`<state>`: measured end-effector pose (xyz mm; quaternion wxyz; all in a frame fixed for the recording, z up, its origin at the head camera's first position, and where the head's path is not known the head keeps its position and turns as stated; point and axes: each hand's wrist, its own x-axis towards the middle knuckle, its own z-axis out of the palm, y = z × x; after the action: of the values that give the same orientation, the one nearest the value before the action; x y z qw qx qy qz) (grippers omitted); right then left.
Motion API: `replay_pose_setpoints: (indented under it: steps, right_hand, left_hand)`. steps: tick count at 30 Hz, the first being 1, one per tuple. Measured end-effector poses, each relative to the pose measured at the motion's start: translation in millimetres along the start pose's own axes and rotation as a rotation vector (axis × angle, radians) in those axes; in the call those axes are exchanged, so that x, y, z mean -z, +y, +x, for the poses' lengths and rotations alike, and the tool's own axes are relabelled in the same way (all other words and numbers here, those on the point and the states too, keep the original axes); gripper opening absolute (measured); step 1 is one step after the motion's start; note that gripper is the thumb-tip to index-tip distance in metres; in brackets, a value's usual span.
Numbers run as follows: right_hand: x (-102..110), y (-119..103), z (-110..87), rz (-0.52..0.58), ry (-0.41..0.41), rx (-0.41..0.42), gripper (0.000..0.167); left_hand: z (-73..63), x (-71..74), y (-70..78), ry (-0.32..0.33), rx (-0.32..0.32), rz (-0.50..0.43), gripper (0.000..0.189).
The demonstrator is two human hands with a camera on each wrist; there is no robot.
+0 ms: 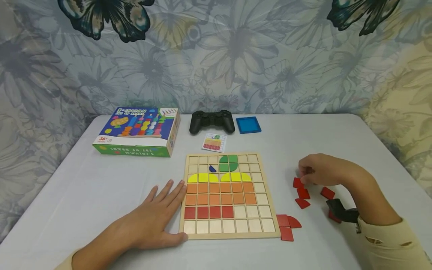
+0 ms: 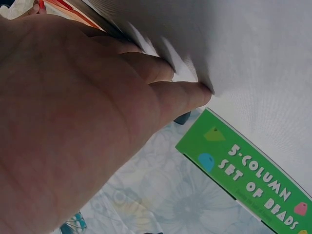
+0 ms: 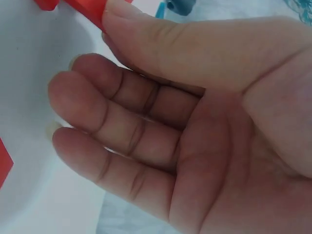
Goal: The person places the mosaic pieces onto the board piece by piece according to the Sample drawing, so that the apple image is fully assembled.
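Note:
A wooden grid board lies flat, filled partly with green, yellow, orange and red pieces plus one small blue piece. My left hand rests with spread, straight fingers along its left edge, thumb at the near corner. To the right of the board, my right hand pinches a red square tile between thumb and index finger, close over the table. In the right wrist view the thumb presses on that red tile, while the other fingers curl loosely around nothing.
Loose red pieces lie near my right hand. More red pieces sit against the board's lower right edge. Behind the board are a pattern card, a black game controller, a blue tray and a bead-set box.

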<state>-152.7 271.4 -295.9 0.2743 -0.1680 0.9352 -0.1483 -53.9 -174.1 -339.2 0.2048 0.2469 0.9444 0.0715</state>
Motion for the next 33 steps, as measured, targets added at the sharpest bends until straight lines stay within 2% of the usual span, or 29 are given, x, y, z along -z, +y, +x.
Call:
replay_pose_setpoints:
  steps: [14, 22, 28, 33]
  right_hand:
    - [-0.4, -13.7, 0.1, 0.062, -0.007, 0.082, 0.013]
    - [-8.1, -39.3, 2.3, 0.024, 0.025, 0.096, 0.014]
    - [-17.9, -62.3, 1.8, 0.058, 0.013, 0.125, 0.014]
    - [-27.4, -82.1, 4.0, 0.068, 0.041, 0.191, 0.016]
  left_hand:
    - [-0.3, 1.5, 1.1, 0.009, -0.003, -0.009, 0.112]
    - [-0.7, 1.2, 1.1, 0.006, 0.003, 0.000, 0.112]
    - [-0.3, 1.0, 1.3, 0.006, 0.003, -0.011, 0.111]
    - [-0.3, 0.9, 1.4, 0.004, 0.002, -0.013, 0.111]
